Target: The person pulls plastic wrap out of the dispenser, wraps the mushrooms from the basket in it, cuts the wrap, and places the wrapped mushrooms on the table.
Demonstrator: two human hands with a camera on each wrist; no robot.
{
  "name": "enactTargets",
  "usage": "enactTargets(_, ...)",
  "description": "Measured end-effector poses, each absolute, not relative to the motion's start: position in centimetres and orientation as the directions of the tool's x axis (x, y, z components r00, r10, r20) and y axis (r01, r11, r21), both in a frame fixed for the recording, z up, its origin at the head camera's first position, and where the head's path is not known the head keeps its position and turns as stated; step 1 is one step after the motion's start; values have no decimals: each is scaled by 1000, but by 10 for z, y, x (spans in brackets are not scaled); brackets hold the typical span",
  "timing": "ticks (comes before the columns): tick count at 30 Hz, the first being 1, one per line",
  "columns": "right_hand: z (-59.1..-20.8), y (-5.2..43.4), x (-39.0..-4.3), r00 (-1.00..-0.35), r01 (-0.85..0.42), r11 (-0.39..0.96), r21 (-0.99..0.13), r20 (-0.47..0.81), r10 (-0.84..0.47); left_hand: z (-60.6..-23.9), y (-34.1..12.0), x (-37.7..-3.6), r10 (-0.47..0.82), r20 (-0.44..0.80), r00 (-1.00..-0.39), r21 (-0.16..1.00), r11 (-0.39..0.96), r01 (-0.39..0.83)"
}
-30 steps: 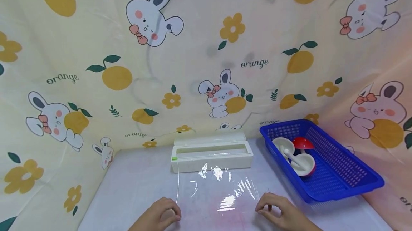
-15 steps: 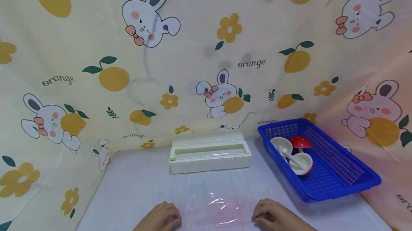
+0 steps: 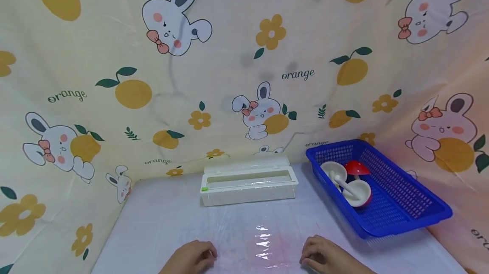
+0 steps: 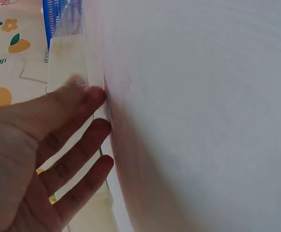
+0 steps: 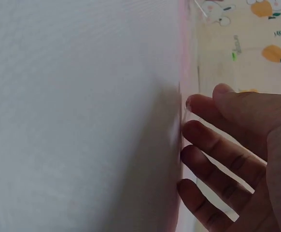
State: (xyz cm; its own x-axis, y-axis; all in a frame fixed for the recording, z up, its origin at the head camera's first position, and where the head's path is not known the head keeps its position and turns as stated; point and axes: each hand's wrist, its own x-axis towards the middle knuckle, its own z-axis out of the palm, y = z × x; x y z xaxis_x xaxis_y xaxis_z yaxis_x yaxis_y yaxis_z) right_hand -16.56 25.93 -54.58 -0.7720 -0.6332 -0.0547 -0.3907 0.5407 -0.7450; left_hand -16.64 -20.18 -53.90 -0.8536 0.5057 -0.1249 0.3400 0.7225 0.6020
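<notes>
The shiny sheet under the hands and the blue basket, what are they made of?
The shiny sheet looks like thin clear plastic film: the table shows through it and it throws bright glints. The blue basket looks like hard moulded plastic, glossy, with mesh-like holes in its walls. The left hand and right hand touch the sheet with their fingertips.

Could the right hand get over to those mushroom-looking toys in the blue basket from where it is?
Probably yes. The right hand rests on the plastic film, holding nothing rigid, and the blue basket with the mushroom toys sits open-topped just beyond it, nothing between.
</notes>
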Motion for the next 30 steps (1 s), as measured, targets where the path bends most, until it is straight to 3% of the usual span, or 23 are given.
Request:
enactTargets(6, -544, 263, -164, -794, -258, 539, -802, -142, -591, -543, -200, -167, 508, -156, -847, 626, 714, 313)
enactTargets(9, -540, 268, -163, -799, -278, 515, -811, -103, -593, -546, -202, -166, 539, -99, -836, 584, 712, 390)
enactTargets(12, -533, 274, -165, -781, -444, 463, -767, 77, -620, -548, -205, -165, 579, -19, -815, 516, 704, 489)
enactTargets(17, -516, 283, -167, -681, -715, 419, -560, 423, -598, -549, -207, -164, 599, 0, -801, 465, 709, 530)
enactTargets(20, -500, 291, -168, -685, -728, 462, -507, 498, -532, -548, -205, -165, 566, -70, -822, 484, 739, 468)
enactTargets(25, -475, 315, -177, -633, -752, 534, -386, 646, -426, -544, -201, -166, 508, -156, -847, 503, 779, 375)
enactTargets(30, -459, 343, -187, -661, -672, 644, -364, 687, -302, -547, -202, -164, 529, -80, -845, 447, 777, 444)
